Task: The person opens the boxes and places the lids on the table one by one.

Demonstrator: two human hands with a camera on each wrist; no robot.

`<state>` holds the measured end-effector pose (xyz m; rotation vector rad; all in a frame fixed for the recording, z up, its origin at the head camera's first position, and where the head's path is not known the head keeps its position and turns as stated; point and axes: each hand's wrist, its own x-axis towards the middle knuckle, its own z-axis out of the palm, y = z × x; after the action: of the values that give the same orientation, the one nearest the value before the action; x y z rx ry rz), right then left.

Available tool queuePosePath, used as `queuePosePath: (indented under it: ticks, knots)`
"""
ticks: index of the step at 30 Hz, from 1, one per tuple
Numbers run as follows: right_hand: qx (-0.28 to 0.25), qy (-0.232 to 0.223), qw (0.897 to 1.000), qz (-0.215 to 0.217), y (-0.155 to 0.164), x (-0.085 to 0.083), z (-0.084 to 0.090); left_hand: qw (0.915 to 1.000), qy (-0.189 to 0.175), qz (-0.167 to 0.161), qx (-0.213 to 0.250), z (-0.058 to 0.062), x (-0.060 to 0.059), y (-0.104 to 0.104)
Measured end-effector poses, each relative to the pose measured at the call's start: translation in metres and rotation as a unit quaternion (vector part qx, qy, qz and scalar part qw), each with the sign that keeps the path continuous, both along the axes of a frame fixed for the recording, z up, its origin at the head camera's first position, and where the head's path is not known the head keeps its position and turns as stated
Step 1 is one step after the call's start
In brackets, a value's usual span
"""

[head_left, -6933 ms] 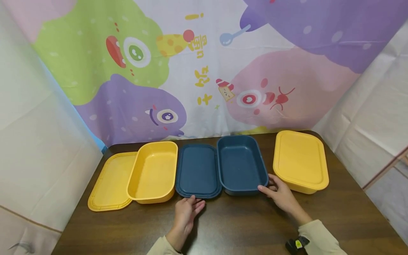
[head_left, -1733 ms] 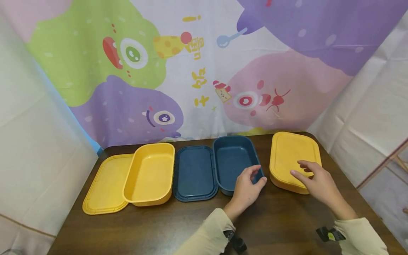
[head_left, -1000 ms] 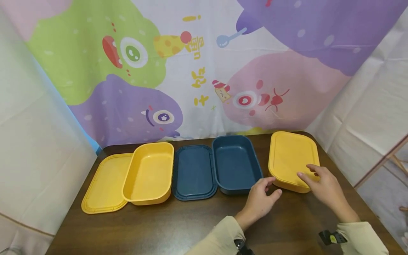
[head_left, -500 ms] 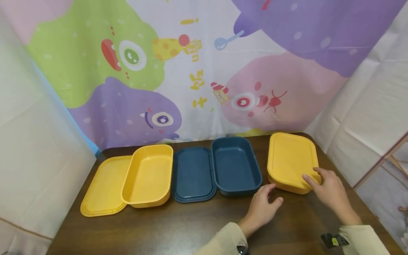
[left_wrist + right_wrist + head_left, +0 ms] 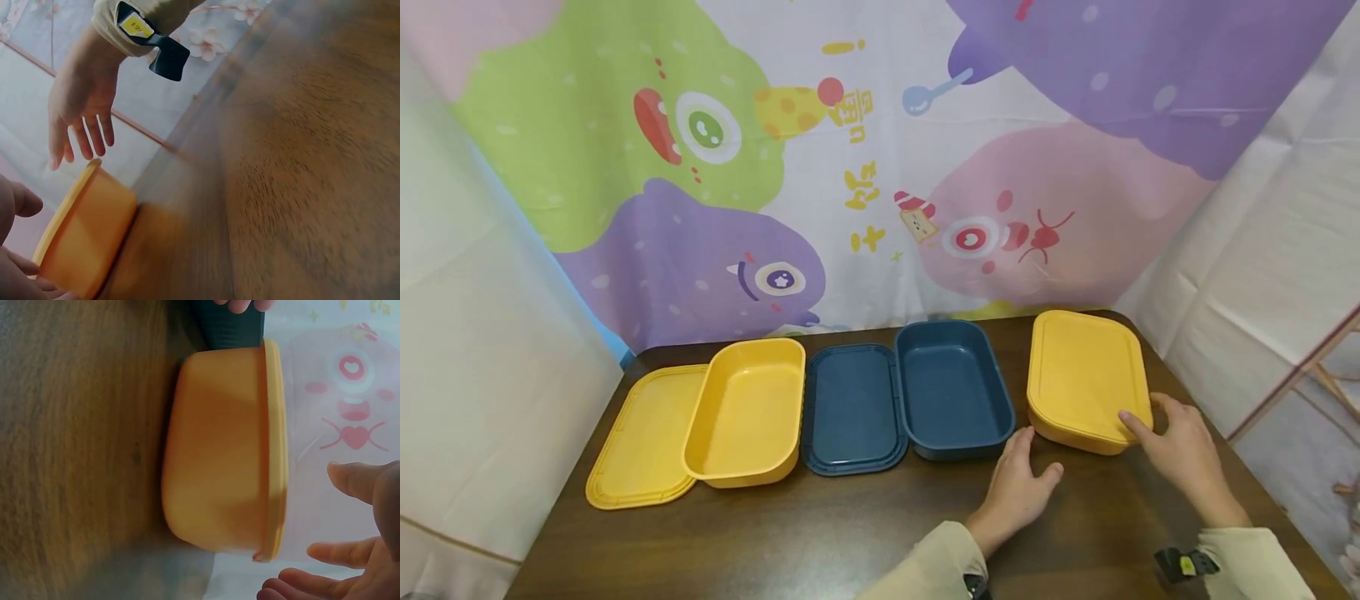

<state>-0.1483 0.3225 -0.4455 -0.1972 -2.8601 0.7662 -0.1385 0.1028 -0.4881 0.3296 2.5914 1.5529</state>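
A yellow box with its lid on [image 5: 1086, 383] stands at the right end of the table. My left hand [image 5: 1015, 492] is in front of its left front corner, thumb spread from the fingers; in the left wrist view, fingertips [image 5: 22, 262] reach the box's lower side. Beside the right front corner is my right hand [image 5: 1183, 450], its thumb overlapping the lid's edge. The right wrist view shows that hand's fingers [image 5: 340, 553] spread and apart from the lid's rim [image 5: 275, 450]. Neither hand grips anything.
An open dark blue box [image 5: 955, 392] stands left of the lidded one, beside a dark blue lid [image 5: 857, 408]. Further left come an open yellow box [image 5: 748, 412] and a yellow lid [image 5: 643, 442], partly under that box. A printed curtain [image 5: 865, 292] hangs behind the table.
Both hands have moved right, from the dark blue lid and box to the yellow lidded box. Lately the left hand has drawn off the blue box; the right has slid to the lid's right side.
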Motion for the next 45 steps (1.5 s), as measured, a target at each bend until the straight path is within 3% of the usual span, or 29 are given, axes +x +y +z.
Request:
queuePosePath:
  ticks: [9,25,33,45]
  knots:
    - [-0.025,-0.011,1.000,0.002,0.005,-0.005,-0.008,0.9987,-0.042,0.026,0.014,-0.003,-0.004,0.011]
    - [-0.096,-0.117,0.988,-0.014,0.011,-0.008,-0.024,0.9975,-0.060,0.017,0.032,-0.017,-0.012,0.017]
    - [-0.130,-0.111,0.985,-0.032,0.010,-0.009,-0.030,0.9983,-0.038,0.021,0.039,-0.020,-0.019,0.021]
    - [-0.200,-0.114,0.971,-0.069,0.010,-0.009,-0.035,0.9963,-0.044,0.032,0.066,-0.020,-0.026,0.027]
